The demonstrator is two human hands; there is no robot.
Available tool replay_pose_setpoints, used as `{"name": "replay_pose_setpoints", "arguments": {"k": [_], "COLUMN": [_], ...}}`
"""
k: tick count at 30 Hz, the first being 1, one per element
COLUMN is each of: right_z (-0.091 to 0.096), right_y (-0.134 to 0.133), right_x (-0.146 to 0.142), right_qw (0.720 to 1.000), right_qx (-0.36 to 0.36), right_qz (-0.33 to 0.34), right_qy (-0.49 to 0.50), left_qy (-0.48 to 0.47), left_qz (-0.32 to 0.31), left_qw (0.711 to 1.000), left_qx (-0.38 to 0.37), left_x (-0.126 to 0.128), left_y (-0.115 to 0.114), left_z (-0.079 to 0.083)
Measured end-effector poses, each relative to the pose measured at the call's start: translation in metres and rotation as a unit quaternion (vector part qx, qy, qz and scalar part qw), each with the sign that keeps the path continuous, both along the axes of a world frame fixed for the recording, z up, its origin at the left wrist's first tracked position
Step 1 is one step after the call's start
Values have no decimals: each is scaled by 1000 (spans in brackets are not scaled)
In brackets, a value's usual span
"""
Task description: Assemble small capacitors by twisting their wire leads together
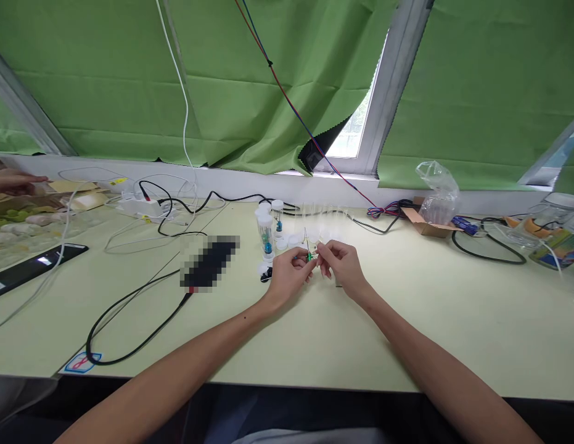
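Both my hands meet over the middle of the pale green table (314,345). My left hand (287,275) and my right hand (341,262) are closed in a pinch on a tiny green part with thin wire legs (309,254), held between the fingertips of both. Just behind them stand small clear vials (265,234) with white caps and blue and green bits inside, and several loose white caps (293,240). A small black piece (266,275) lies by my left hand.
A black cable (129,308) loops from a blurred black device (208,262) at left. A dark tablet (32,268), power strip (143,206), cardboard box with plastic bag (432,209) and another person's hand (13,182) at far left.
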State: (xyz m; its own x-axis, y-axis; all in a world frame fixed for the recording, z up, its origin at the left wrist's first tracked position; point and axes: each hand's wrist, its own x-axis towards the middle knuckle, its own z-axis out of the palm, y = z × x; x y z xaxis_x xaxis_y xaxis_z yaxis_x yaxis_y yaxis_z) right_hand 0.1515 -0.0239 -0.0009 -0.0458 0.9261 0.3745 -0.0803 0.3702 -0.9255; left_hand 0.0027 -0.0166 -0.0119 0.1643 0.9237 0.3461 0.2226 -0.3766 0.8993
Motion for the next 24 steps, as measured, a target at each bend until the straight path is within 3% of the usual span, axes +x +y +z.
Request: {"name": "replay_pose_setpoints", "arguments": {"k": [24], "right_z": [-4], "right_y": [1], "right_x": [-1], "right_qw": [998], "right_qx": [23], "right_qz": [-52], "right_qy": [-12], "left_qy": [-11], "left_qz": [9], "left_qw": [1000], "left_qx": [2], "left_x": [1], "left_y": [-1], "left_z": [1]}}
